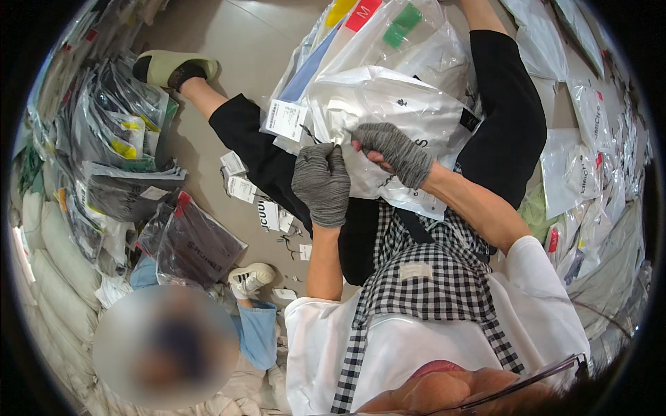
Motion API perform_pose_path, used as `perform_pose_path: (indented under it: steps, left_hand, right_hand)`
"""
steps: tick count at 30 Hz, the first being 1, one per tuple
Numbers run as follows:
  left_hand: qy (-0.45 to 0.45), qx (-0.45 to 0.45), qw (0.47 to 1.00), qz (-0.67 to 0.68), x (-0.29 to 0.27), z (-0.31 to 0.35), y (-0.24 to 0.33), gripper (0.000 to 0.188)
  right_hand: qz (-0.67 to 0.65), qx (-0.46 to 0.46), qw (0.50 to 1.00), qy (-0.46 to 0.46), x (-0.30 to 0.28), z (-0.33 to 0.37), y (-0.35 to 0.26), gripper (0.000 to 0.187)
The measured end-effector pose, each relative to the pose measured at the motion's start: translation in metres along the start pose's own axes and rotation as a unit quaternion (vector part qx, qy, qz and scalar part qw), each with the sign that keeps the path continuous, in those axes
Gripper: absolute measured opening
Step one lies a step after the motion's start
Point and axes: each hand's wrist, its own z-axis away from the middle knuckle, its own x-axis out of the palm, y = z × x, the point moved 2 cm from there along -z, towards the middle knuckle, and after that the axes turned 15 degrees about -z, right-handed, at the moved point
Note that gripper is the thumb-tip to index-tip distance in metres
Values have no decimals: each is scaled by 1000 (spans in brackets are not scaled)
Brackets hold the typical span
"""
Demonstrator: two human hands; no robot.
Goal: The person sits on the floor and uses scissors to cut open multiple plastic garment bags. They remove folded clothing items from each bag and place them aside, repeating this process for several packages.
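Across my lap lies a white garment in a clear plastic garment bag (423, 114), its opening bunched near my hands. My left hand (321, 186), in a grey knit glove, is closed with thumb and forefinger pinched at the bag's edge. Close beside it, my right hand (397, 154), gloved alike with bare fingertips showing, is curled closed on the bunched plastic. A white hang tag (287, 120) with a black cord lies by my left hand; where the cord ends is hidden. What else sits between the fingertips is too small to tell.
More bagged garments (354, 35) lie under and beyond this one. Dark bagged clothes (118, 125) pile up at left, pale bagged ones (583, 166) at right. Loose tags (243, 188) lie on the floor by my left leg. Another person (253, 333) sits at lower left.
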Motion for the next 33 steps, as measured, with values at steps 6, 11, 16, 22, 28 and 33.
perform_pose_path:
  steps: [6,11,16,22,28,33]
  left_hand:
    - [-91,-235,943,220,5,14,-31,7]
    - [-97,-266,920,272,6,21,-37,5]
    - [-84,-298,901,304,-4,26,-26,6]
    - [-27,-311,894,322,-3,34,-16,10]
    - [-7,-330,883,335,2,47,-18,8]
    - [-2,-366,839,403,-7,51,-37,10]
  right_hand:
    - [-147,315,937,20,27,25,-5,32]
    - [-222,374,900,40,37,31,3,32]
    - [-255,374,890,55,36,24,12,33]
    - [-301,351,886,43,37,22,17,26]
    - [-344,330,877,56,43,25,17,20]
    - [-325,267,905,69,35,29,14,23]
